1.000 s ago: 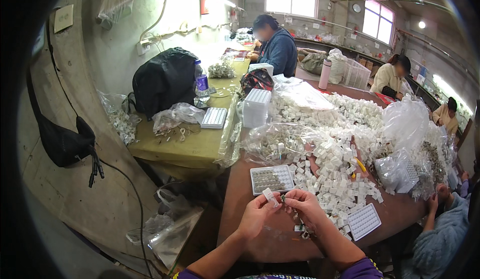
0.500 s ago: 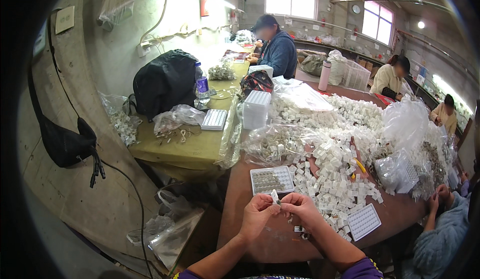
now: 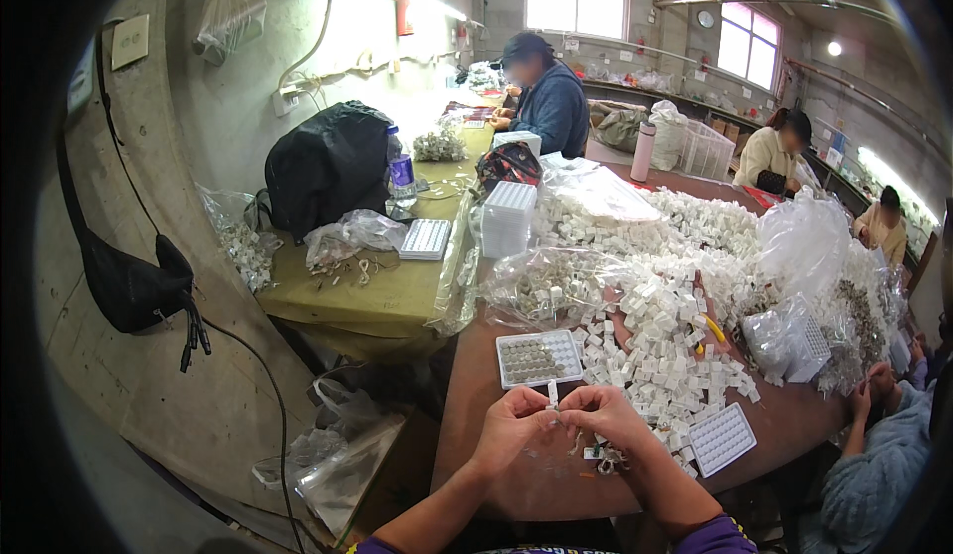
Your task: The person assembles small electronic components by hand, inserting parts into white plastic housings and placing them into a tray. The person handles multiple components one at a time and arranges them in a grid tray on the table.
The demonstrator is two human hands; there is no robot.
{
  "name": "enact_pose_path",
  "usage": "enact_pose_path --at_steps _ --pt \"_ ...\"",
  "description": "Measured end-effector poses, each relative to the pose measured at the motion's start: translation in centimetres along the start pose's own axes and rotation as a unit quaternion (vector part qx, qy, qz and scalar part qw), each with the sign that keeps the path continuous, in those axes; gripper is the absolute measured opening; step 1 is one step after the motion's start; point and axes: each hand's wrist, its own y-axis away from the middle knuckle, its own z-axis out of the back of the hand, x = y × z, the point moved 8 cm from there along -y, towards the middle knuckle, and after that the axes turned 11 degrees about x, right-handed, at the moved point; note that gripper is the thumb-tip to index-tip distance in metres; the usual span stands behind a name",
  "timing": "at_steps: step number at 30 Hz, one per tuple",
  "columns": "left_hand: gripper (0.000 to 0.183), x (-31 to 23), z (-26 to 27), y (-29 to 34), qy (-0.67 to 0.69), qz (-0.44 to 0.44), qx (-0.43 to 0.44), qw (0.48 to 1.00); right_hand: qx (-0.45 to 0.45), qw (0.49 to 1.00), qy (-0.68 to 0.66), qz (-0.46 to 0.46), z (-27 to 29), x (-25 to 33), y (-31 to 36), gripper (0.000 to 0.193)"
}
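A small white plastic piece (image 3: 553, 392) stands upright between my hands above the near edge of the brown table. My left hand (image 3: 512, 425) pinches it from the left, thumb and forefinger together. From the other side my right hand (image 3: 602, 417) closes its fingertips at the base of the same piece; what else they may hold is too small to make out. Just beyond my hands lies a white tray (image 3: 506, 379) with rows of small greyish pieces. Beside my right wrist, some small metal bits (image 3: 608, 463) lie on the table.
A large heap of small white pieces (image 3: 685, 346) spreads across the table (image 3: 472, 395). An empty-looking white tray (image 3: 723, 440) lies at right, and yellow-handled pliers (image 3: 714, 330) rest in the heap. Stacked trays (image 3: 509, 218) stand farther back. Several people work around; one sleeve (image 3: 864, 465) is close at right.
The white piece has turned from tilted to upright and now sticks up a little higher. My fingers have shifted slightly around it; both hands stay in nearly the same place.
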Motion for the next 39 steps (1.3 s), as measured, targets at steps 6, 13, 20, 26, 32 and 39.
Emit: enact_pose_path --at_steps 6,13,20,26,32,39 --pt "0.016 -0.2 -0.7 0.0 0.036 0.022 0.074 0.996 0.037 0.998 -0.047 -0.014 0.2 -0.5 0.1 0.016" --pt "0.017 -0.3 -0.7 -0.2 0.007 0.008 0.068 0.998 0.032 0.998 0.054 0.019 0.6 -0.5 -0.5 0.016" --pt "0.017 0.1 -0.8 -0.2 0.051 0.05 0.078 0.994 0.048 0.998 -0.032 0.035 0.2 -0.9 -1.0 0.014" --pt "0.018 -0.1 -1.4 0.1 0.049 0.03 0.089 0.994 0.12 0.957 -0.263 -0.014 -1.4 -2.5 -1.6 0.017" --pt "0.013 -0.7 -0.8 -0.2 0.019 -0.033 0.039 0.998 0.123 0.947 -0.295 0.018 -1.9 -2.9 -2.1 0.015" --pt "0.008 -1.2 1.6 0.0 -0.101 -0.046 -0.129 0.985 -0.038 0.992 -0.113 0.037 -0.4 -1.6 -2.1 0.021"
